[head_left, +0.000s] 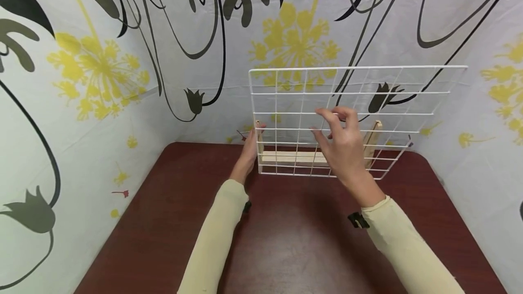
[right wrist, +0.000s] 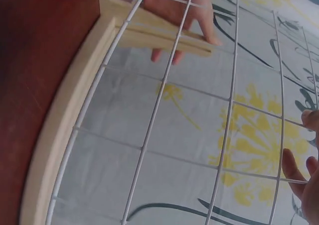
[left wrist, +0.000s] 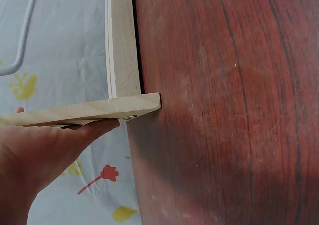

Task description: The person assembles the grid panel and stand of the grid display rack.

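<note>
the left arm [head_left: 218, 232] and right arm [head_left: 408, 244] are reaching forward, pale sleeves [head_left: 200, 264] covering them to the wrists. the left hand [head_left: 246, 153] is gripping, fingers and thumb lying on opposite sides. the right hand [head_left: 347, 149], higher, is bending its fingers, thumb standing apart from the index finger.

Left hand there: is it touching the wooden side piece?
Touching: the left wrist view shows the left hand flush against the wooden side piece, without a gap.
</note>
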Motion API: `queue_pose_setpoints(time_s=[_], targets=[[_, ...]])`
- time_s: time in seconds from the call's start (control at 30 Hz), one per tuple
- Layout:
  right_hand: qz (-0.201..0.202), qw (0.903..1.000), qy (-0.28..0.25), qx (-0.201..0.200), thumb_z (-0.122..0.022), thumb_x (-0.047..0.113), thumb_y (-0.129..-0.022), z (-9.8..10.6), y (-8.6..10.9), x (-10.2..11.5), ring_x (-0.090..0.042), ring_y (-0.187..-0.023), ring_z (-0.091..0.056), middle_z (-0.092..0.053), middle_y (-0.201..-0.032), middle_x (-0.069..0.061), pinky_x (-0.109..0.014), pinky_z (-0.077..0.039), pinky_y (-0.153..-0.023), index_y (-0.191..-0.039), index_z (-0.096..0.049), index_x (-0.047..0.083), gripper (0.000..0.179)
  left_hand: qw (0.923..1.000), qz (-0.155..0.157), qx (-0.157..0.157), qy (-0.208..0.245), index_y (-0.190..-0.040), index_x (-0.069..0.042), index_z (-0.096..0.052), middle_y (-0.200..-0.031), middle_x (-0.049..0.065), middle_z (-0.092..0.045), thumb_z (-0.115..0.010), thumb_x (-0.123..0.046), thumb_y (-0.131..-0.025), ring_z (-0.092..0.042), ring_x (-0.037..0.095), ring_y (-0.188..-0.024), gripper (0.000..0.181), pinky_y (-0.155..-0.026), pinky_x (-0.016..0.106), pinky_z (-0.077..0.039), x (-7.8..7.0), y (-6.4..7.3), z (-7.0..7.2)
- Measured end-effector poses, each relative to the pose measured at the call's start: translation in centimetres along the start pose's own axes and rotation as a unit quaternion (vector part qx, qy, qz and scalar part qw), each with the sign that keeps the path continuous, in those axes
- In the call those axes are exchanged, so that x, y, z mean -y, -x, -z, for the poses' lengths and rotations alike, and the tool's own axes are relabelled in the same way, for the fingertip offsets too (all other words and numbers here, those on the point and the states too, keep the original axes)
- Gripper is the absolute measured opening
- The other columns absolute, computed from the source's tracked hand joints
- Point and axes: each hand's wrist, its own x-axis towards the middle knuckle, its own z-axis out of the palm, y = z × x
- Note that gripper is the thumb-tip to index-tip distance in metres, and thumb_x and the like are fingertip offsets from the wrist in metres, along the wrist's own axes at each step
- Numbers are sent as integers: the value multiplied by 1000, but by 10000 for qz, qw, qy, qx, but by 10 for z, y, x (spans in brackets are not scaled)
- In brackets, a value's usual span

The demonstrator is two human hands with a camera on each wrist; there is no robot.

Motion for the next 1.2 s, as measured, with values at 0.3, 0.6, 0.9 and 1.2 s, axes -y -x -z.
queue_pose_setpoints(time_s=[0.3, 0.6, 0.9, 1.2], targets=[[456, 9989, -58, -73, -85, 11, -90, -1, -24, -9, -42, -91, -60, -51, -114, -27, -52, -55, -77, -131, -65, 14, 46, 9998, -42, -56, -186, -149, -19, -56, -163, 10, -49, -16, -78, -104, -40, 36, -154, 84, -127, 59, -30, 2, -1, 1], [852, 9948, -240, -500, -86, 5, -87, 1, -47, 1, -38, -86, -56, -51, -110, -25, -49, -52, -75, -129, -66, 14, 47, 9999, -52, 36, -131, -149, -19, -54, -162, 10, -51, -23, -77, -105, -36, 36, -157, 78, -126, 62, -30, 5, -1, 1], [1178, 9882, -295, -933, -83, 12, -93, 1, -82, 8, -36, -82, -54, -49, -110, -22, -47, -53, -69, -126, -65, 15, 38, 9994, -4, -98, -338, -144, -19, -56, -165, 13, -45, -17, -78, -104, -37, 37, -157, 81, -128, 59, -28, 5, -1, 0], [1209, 9862, -245, -1108, -81, 14, -94, -4, -98, 2, -36, -83, -53, -49, -111, -21, -46, -51, -64, -125, -65, 16, 35, 9990, -238, 76, -368, -143, -13, -54, -155, 14, -55, -14, -76, -105, -42, 45, -151, 84, -120, 63, -35, 5, -2, 0]])
